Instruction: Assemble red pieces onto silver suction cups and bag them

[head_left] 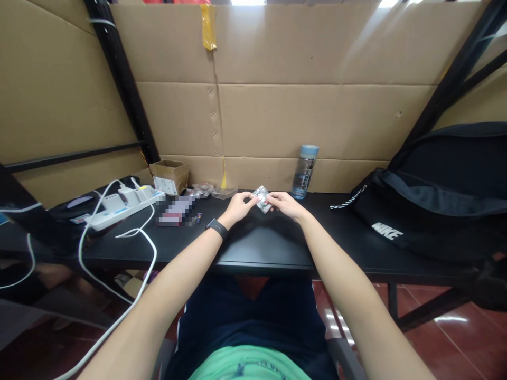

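A small clear plastic bag (262, 199) with something small inside is held just above the black table (253, 248), near its back edge. My left hand (238, 207) pinches the bag's left side with its fingertips. My right hand (285, 203) pinches the right side. A black band sits on my left wrist. Both forearms stretch forward over the table's front edge.
A clear water bottle (304, 172) with a blue cap stands behind my right hand. More clear bags (208, 190) lie by a small cardboard box (170, 176). A white power strip (122, 205) with cables lies at left. A black Nike bag (431, 211) fills the right side.
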Demonstrator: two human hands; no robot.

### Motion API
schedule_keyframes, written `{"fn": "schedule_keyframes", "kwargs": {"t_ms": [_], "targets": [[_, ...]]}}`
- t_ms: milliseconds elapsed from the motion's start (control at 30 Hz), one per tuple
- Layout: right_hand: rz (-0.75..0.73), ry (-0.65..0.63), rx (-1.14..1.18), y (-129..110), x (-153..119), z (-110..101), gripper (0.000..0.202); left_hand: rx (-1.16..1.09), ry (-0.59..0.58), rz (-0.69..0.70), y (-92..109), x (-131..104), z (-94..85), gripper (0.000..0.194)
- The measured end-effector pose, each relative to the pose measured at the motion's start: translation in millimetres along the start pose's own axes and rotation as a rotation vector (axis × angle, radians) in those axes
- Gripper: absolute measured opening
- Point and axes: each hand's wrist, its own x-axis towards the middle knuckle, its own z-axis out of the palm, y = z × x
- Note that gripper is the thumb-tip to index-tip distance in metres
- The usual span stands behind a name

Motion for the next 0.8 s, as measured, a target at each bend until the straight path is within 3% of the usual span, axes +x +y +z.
{"fn": "schedule_keyframes", "kwargs": {"t_ms": [333, 800], "targets": [[0.026, 0.068, 0.046, -7.2, -4.1, 5.0, 0.045, -0.042, 0.102, 0.015, 1.2, -0.6, 1.1, 0.028], [-0.017, 0.042, 0.053, -1.4, -2.9, -1.5, 0.042, -0.068, 0.111, 0.026, -9.5, 4.0, -3.0, 0.027]]}}
